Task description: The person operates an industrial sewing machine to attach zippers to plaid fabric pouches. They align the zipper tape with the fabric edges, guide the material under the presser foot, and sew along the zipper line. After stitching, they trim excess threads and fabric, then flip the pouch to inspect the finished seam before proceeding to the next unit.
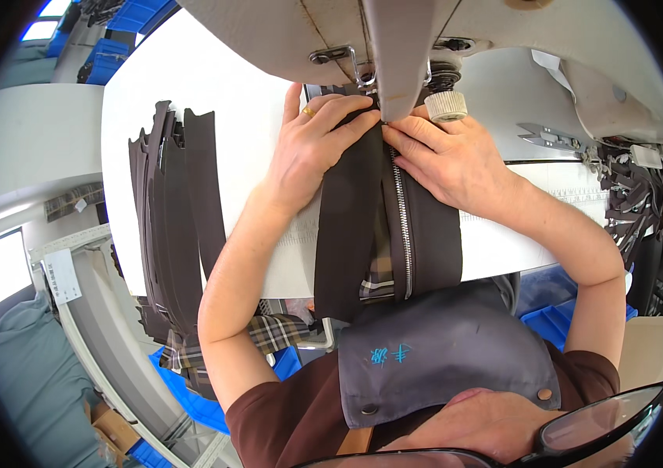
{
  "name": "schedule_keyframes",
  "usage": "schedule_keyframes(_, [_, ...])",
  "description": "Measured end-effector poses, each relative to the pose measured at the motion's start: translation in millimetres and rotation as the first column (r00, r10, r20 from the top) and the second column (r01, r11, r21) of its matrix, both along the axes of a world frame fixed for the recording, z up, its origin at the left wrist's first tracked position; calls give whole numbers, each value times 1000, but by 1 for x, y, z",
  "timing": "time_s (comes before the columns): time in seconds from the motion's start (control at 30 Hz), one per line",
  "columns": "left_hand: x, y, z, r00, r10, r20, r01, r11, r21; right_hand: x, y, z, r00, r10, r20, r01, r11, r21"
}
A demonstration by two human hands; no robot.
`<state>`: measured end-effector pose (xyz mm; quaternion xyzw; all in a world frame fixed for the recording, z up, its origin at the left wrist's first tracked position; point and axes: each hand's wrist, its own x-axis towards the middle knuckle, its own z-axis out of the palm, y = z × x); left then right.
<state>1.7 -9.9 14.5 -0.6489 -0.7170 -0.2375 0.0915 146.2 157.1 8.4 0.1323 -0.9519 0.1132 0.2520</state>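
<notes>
Two dark brown fabric panels (347,226) lie lengthwise under the sewing machine (398,54), their front ends hanging past the table edge. A metal-toothed zipper (403,218) runs along the right panel, and plaid cloth (380,265) shows between the panels. My left hand (316,144) rests flat on the left panel, fingers reaching toward the presser foot and a ring on one finger. From the right, my right hand (456,160) lies over the zipper panel, fingertips beside the zipper's far end. The machine head hides the needle and partly covers my right fingers.
Left on the white table (261,257) lies a stack of dark fabric strips (171,210). Scissors or snips (550,136) lie at the right, near a hanging bundle of dark strips (643,187). Blue bins (199,402) stand below the table. A textured knob (446,106) juts from the machine.
</notes>
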Motion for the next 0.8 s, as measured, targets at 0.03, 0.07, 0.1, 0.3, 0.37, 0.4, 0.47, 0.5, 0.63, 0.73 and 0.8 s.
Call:
schedule_keyframes(0.03, [0, 0, 0, 1000, -3, 7, 3, 1000, 6, 0, 0, 0, 1000, 1, 0, -1, 1000, -2])
schedule_keyframes(0.07, [-1, 0, 0, 1000, -6, 15, 6, 1000, 12, 0, 0, 0, 1000, 0, -1, 0, 1000, 1])
schedule_keyframes(0.1, [-1, 0, 0, 999, -9, 31, 9, 1000, 15, 0, 0, 0, 1000, -2, -3, 2, 1000, 3])
schedule_keyframes(0.3, [0, -1, 2, 997, -7, 78, 9, 1000, -19, 0, 0, 0, 1000, -1, -1, 1, 1000, -20])
schedule_keyframes(0.37, [0, -2, 2, 997, -12, 72, 15, 999, -44, 1, 0, -1, 1000, 7, -4, -7, 999, -36])
schedule_keyframes(0.4, [1, -3, 3, 998, -3, 67, 8, 997, -70, 0, 1, -3, 1000, 12, -8, -12, 999, -44])
schedule_keyframes(0.47, [4, -4, 6, 998, 15, 55, -8, 992, -122, 1, 3, -3, 1000, 20, -11, -21, 998, -56])
schedule_keyframes(0.5, [5, -5, 7, 998, 21, 60, -13, 991, -137, 1, 3, -2, 1000, 22, -9, -23, 998, -59])
schedule_keyframes(0.63, [13, -6, 10, 996, 51, 71, -39, 986, -162, 1, 3, 0, 1000, 28, -7, -29, 997, -72])
schedule_keyframes(0.73, [15, -6, 7, 997, 54, 52, -47, 991, -128, 1, 2, 1, 1000, 28, 2, -28, 997, -69])
schedule_keyframes(0.8, [15, -6, 5, 998, 52, 23, -49, 993, -108, 0, 2, 1, 1000, 29, -2, -29, 997, -70])
